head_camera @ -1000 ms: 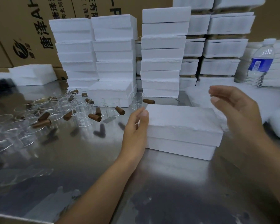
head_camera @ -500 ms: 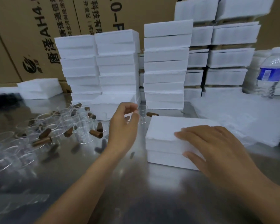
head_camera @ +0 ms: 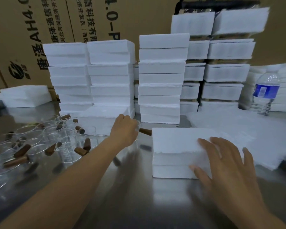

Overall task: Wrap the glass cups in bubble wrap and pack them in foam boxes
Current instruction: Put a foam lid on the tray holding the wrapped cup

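On table (head_camera: 139, 204), left hand (head_camera: 124, 129) clasps glass cup (head_camera: 145, 131); right hand (head_camera: 226, 164), flat, presses foam box (head_camera: 175, 142).

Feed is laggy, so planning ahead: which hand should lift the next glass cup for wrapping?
Left. The left hand is curled over a cup; the right hand lies flat on the foam box, farther away.
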`<state>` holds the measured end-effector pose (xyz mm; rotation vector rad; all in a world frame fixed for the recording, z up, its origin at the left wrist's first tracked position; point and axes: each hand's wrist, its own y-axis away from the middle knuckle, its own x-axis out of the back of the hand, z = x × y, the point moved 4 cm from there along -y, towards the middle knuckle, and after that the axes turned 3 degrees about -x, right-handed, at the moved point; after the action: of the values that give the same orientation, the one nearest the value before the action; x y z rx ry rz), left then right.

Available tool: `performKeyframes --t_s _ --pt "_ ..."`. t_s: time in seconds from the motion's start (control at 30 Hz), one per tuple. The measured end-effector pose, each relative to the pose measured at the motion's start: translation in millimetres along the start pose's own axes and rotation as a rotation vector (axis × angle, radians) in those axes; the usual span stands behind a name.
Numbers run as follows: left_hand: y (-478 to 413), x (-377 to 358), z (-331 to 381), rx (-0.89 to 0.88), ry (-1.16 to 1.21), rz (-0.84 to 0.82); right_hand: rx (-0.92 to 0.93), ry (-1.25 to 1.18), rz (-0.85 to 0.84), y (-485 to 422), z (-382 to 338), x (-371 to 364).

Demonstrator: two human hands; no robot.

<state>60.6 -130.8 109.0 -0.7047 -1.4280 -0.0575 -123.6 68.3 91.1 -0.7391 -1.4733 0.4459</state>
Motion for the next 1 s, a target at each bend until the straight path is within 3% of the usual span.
performKeyframes --t_s 0.5,0.7,1.0 --pt "56.7 23.0 -28.7 -0.017 -0.013 -0.073 -0.07 -0.179 -0.042 2.9 3.7 -9.6" --pt "84.7 19.6 -34.3 0.012 0.019 0.0 -0.103 -0.192 -0.038 -0.4 -11.8 -22.5" --pt "99.8 5.9 -41.5 -0.011 0.171 0.167 -0.107 -0.012 -0.158 -41.3 -42.7 -51.4"
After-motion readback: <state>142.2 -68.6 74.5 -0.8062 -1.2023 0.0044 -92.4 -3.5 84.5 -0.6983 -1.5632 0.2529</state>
